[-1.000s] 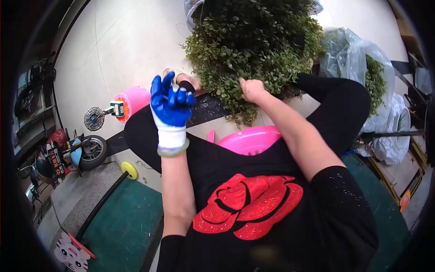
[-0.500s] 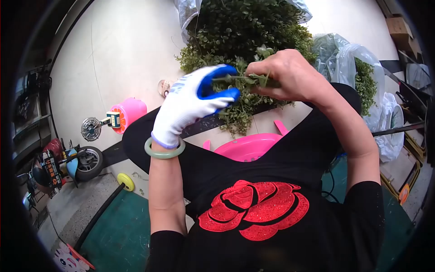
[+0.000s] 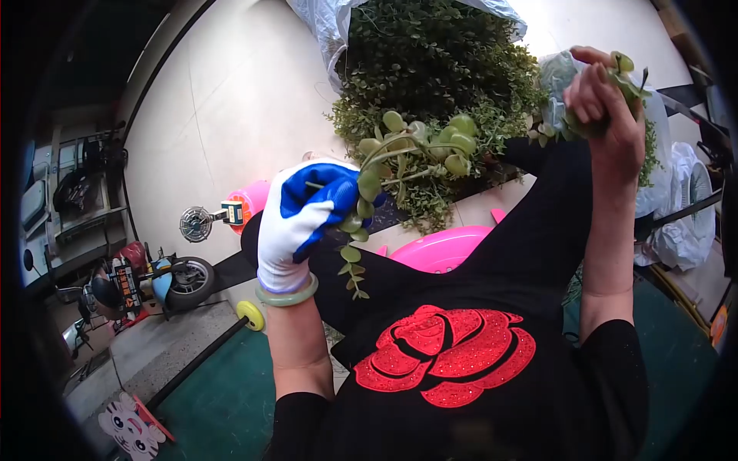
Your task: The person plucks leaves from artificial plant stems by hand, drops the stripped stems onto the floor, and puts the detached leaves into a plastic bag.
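My left hand wears a white glove with blue coating, and its fingers are closed on a leafy sprig with round green leaves. Part of the sprig arches to the right, and part hangs below the fist. Raised at the upper right, my bare right hand has curled fingers around other leafy stems, with leaves poking out above and below the palm. Between and beyond the hands lies a large heap of small-leaved greenery, partly inside a clear plastic bag.
A pink plastic object sits between my knees. Right of the heap are more plastic bags with greenery. A small fan and pink container stand to the left, near a wheeled vehicle. A bar with a yellow end lies lower left.
My hands have moved apart: the right swung up and right with stems, while the left shifted slightly down and closed from an open curve onto the sprig. The view turned a little.
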Demonstrator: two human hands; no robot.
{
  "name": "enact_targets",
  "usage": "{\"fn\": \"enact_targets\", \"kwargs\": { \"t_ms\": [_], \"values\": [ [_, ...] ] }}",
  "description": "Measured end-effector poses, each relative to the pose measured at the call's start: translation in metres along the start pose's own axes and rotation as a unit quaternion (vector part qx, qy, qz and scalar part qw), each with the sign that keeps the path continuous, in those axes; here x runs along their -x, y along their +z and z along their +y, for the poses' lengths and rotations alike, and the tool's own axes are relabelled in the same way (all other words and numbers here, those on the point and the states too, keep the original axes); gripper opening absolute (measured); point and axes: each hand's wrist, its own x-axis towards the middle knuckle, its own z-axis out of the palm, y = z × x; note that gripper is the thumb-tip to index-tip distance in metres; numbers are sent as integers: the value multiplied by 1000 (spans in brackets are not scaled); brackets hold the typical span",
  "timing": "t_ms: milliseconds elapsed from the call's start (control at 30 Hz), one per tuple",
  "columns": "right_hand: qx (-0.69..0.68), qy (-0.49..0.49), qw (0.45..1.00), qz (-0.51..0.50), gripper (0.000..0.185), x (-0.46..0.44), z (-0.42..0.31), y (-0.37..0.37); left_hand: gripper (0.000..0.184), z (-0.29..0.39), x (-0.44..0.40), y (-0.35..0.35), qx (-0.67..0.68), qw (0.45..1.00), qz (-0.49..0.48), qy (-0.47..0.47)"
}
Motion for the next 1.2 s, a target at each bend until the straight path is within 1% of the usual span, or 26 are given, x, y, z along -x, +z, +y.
{"fn": "enact_targets", "kwargs": {
  "t_ms": [67, 133, 167, 200, 267, 300, 333, 367, 400, 433, 533, 567, 600, 633, 667, 733, 767, 833, 867, 933, 967, 1000, 1067, 1100, 1133, 1200],
  "values": [
    [12, -11, 998, -57, 33, 13, -2, -4, 30, 10, 5, 6, -50, 997, -13, -51],
    [17, -11, 993, -113, 33, 24, -8, -7, 29, 13, 10, 14, -100, 994, -21, -38],
    [56, -15, 989, -135, 32, 27, -12, -4, 28, 14, 11, 17, -124, 991, -26, -30],
    [95, -19, 983, -156, 31, 29, -16, 1, 28, 14, 12, 19, -129, 991, -43, -4],
    [82, 9, 971, -224, 33, 30, -19, 14, 28, 14, 13, 24, -136, 986, -78, 50],
    [74, 34, 962, -259, 35, 30, -20, 22, 29, 12, 13, 23, -108, 989, -97, 19],
    [69, 59, 952, -294, 36, 29, -21, 30, 29, 9, 14, 27, -92, 991, -95, 17],
    [110, -38, 940, -322, 29, 32, -1, 38, 29, 5, 14, 32, -76, 993, -91, 15],
    [208, -84, 910, -348, 23, 33, 5, 40, 29, 1, 15, 34, -60, 994, -88, 11],
    [299, -135, 870, -367, 23, 35, 12, 41, 30, -4, 16, 32, -82, 993, -90, -3],
    [234, 41, 866, -440, 29, 19, 3, 30, 35, -3, 13, 33, -113, 986, -65, -108],
    [229, 73, 851, -467, 31, 13, -2, 28, 40, -6, 11, 16, -268, 954, -120, -60],
    [220, 61, 844, -485, 31, 9, -1, 26, 42, 3, 13, 10, -291, 947, -89, -101],
    [209, 49, 837, -503, 31, 6, 1, 25, 42, 12, 7, 7, -254, 960, -95, -64],
    [201, 74, 826, -522, 31, 4, 0, 28, 42, 22, 0, 7, -215, 971, -99, -26],
    [187, 124, 801, -555, 32, 0, -1, 35, 45, 50, -5, 24, -218, 975, -20, -25],
    [175, 163, 783, -574, 32, -4, -7, 44, 41, 63, -9, 28, -305, 951, -58, 0],
    [145, 242, 757, -589, 30, -8, -7, 54, 37, 51, -18, 42, -417, 889, -144, 124],
    [132, 219, 779, -572, 28, -7, -6, 55, 35, 43, -20, 48, -469, 843, -187, 184],
    [104, 173, 823, -531, 26, -4, -2, 51, 30, 25, -20, 52, -440, 868, -181, 144],
    [2, 205, 850, -486, 25, 1, 7, 49, 26, 11, -16, 52, -236, 959, -145, 60],
    [-34, 258, 883, -390, 30, 10, 15, 44, 21, 15, -15, 50, -119, 982, -136, -63],
    [-237, 236, 884, -327, 38, 21, 49, 41, 19, 1, -8, 46, -51, 995, -49, -74],
    [-227, 206, 892, -333, 45, 26, 56, 44, 21, -8, -2, 49, 14, 998, 0, -63],
    [-177, 177, 906, -341, 45, 36, 53, 49, 19, -20, -1, 46, 22, 998, 30, -44],
    [-149, 282, 869, -378, 42, 48, 43, 58, 18, -18, 8, 50, 55, 993, 65, -84]
  ]
}}
